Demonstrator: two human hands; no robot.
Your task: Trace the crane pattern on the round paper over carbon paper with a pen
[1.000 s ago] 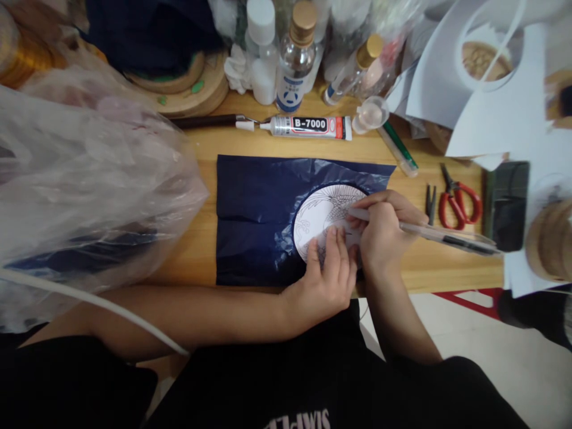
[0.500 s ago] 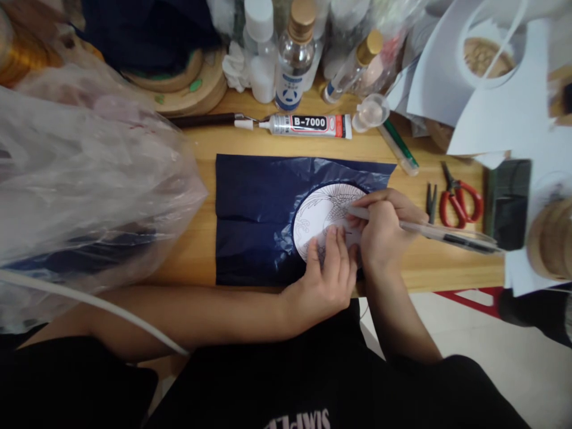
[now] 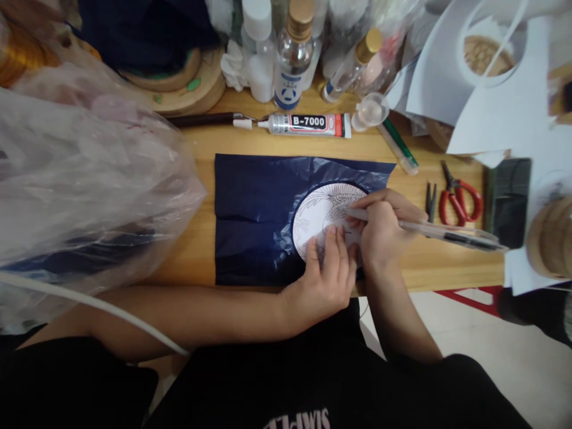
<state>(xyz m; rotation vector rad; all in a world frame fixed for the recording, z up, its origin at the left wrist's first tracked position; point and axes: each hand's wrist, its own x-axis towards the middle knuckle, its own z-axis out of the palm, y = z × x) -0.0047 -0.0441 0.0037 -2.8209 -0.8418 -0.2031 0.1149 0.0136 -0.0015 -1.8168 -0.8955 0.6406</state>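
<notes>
A white paper disc (image 3: 319, 219) printed with a line drawing of a bird lies on a dark blue sheet (image 3: 254, 220) on the wooden table (image 3: 205, 250). My left hand (image 3: 326, 277) rests flat on the disc's lower edge, fingers stretched out and pressing it down. My right hand (image 3: 384, 229) is closed round a clear pen (image 3: 447, 236), whose tip touches the disc just above my left fingers. The pen's long barrel points away to the right.
A B-7000 glue tube (image 3: 308, 124), bottles (image 3: 292, 53) and a dark-handled tool (image 3: 201, 120) line the back. Red scissors (image 3: 460, 199), small tweezers (image 3: 430, 201) and a dark block (image 3: 507, 202) lie right. A big clear plastic bag (image 3: 89, 179) fills the left. White paper sheets (image 3: 500, 95) sit back right.
Almost nothing differs; the pen tip and my right hand have shifted very slightly on the disc, while my left hand keeps pressing it.
</notes>
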